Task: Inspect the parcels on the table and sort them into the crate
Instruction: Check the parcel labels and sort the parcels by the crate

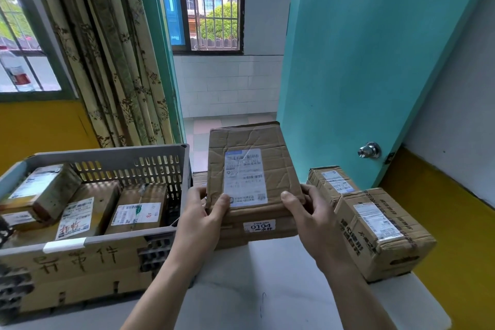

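Note:
A creased brown cardboard parcel [270,161] with a white shipping label and a small "0104" sticker is held up above the white table [281,289], its labelled face tilted toward me. My left hand [201,211] grips its near left corner, thumb on the label. My right hand [308,209] grips the near right corner. A grey slotted crate [112,158] stands at the left with several labelled parcels [136,211] inside. Two more taped parcels [380,230] lie on the table at the right, a smaller one [332,179] behind the larger.
A cardboard sign with handwritten characters [77,260] covers the crate's front. A teal door [369,61] with a metal knob [369,150] stands open behind the table at the right. Curtains [115,61] hang behind the crate. Another box [199,178] shows partly behind the held parcel.

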`<state>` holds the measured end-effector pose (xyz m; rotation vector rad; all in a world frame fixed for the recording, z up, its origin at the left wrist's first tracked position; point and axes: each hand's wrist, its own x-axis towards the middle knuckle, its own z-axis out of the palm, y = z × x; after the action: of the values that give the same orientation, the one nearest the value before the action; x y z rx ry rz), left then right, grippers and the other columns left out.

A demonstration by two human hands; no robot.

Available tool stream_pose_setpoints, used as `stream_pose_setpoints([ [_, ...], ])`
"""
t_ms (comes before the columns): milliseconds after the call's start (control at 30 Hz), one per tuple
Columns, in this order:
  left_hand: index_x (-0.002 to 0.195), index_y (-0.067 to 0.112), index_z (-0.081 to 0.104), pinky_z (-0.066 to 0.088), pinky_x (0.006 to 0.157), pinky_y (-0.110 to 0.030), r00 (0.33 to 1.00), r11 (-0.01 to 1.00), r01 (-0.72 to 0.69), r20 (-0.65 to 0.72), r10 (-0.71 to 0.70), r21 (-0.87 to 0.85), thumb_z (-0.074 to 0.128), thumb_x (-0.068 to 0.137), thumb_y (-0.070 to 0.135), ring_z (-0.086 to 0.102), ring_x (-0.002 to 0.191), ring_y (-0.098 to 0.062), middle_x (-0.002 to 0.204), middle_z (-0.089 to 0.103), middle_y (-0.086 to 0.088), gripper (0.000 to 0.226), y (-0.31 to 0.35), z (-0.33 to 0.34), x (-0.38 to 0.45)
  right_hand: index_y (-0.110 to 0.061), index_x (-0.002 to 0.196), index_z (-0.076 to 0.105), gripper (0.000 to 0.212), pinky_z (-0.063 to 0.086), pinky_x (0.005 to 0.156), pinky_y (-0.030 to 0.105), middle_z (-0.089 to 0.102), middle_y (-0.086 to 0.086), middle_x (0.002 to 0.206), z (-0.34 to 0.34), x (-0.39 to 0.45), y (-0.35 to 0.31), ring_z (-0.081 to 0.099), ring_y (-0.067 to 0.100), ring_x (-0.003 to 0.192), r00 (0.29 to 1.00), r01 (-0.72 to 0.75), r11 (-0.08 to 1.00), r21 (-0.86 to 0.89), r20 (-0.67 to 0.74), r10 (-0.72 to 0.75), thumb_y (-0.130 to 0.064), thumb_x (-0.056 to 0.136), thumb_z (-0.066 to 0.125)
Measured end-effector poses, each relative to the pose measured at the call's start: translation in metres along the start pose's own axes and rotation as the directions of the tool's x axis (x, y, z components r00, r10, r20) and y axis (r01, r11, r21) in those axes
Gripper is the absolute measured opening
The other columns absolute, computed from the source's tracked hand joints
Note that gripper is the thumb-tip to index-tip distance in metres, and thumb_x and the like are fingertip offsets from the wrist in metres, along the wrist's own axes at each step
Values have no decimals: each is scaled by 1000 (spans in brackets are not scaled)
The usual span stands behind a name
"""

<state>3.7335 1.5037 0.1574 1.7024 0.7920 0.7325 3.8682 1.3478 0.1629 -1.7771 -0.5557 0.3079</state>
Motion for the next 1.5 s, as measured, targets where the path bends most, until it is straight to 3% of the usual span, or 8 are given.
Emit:
stream_pose_setpoints([
  [133, 125, 22, 50, 52, 86, -14, 999, 997, 7, -37, -10, -78, 65, 100, 28, 64, 104, 5, 113, 64, 13, 30, -5, -2, -2, -48, 126, 62, 45, 50, 104, 36, 70, -24, 117, -2, 4, 8, 64, 3, 114, 995, -56, 989, 137, 93, 44, -66, 85, 63],
  [267, 127, 26, 49, 49, 101, -31, 999, 997, 6, -39, -9, -79, 67, 98, 28, 60, 113, -2, 132, 60, 1, 34, -8, 1, -6, -56, 121, 58, 54, 52, 104, 44, 70, -20, 117, 0, 5, 15, 66, 8, 113, 992, -70, 980, 186, 121, 48, -77, 72, 55],
  [467, 132, 31, 46, 52, 72, -10, 1000, 1000, 4, -5, -4, 12, 70, 97, 23, 61, 104, 1, 129, 60, 2, 43, -10, 0, -3, -46, 129, 57, 65, 55, 96, 36, 64, -9, 129, 5, 6, 11, 66, 6, 108, 1000, -13, 995, 94, -14, 14, -69, 68, 60],
  [633, 134, 41, 56, 40, 112, -38, 997, 962, -70, -14, 77, 262, 65, 98, 39, 39, 139, -23, 148, 38, -4, 37, -5, 8, -4, -36, 132, 59, 63, 47, 78, 1, 50, -12, 129, 14, -2, 4, 53, -22, 104, 988, 128, 992, -1, -87, -128, -53, 72, 69],
  [733, 146, 35, 55, 15, 124, -37, 997, 926, -70, 0, 75, 372, 59, 97, 51, 8, 155, -16, 169, 13, -3, 51, 3, 17, -9, -34, 131, 61, 70, 43, 87, -1, 48, -14, 132, 18, -4, 5, 48, -20, 112, 972, 186, 980, -70, -136, -194, -61, 67, 69],
  [967, 155, 18, 46, 26, 124, -33, 995, 982, -59, 91, 43, 178, 41, 75, 79, 34, 150, -11, 160, 42, 3, 100, 23, 27, -9, -36, 132, 64, 74, 44, 110, 30, 40, -19, 133, 30, -12, 11, 44, 8, 133, 958, 247, 939, -238, -84, -273, -73, 68, 64],
  [1233, 138, 40, 53, 50, 110, -43, 987, 994, 86, 139, -76, -64, 69, 70, 64, 65, 122, -6, 129, 70, 15, 73, 14, 20, -4, -39, 127, 63, 35, 32, 94, -2, 46, -30, 133, 16, -3, 3, 42, -20, 122, 967, 218, 974, -55, -126, -223, -41, 93, 69],
  [1500, 142, 38, 52, 49, 111, -41, 981, 979, 73, 192, -36, -193, 70, 76, 49, 57, 130, 1, 136, 66, 18, 70, 9, 19, -2, -25, 136, 59, 38, 54, 99, 29, 71, -12, 118, 7, 11, 5, 67, 1, 107, 995, 15, 983, 181, -98, 3, -15, 99, 62],
])
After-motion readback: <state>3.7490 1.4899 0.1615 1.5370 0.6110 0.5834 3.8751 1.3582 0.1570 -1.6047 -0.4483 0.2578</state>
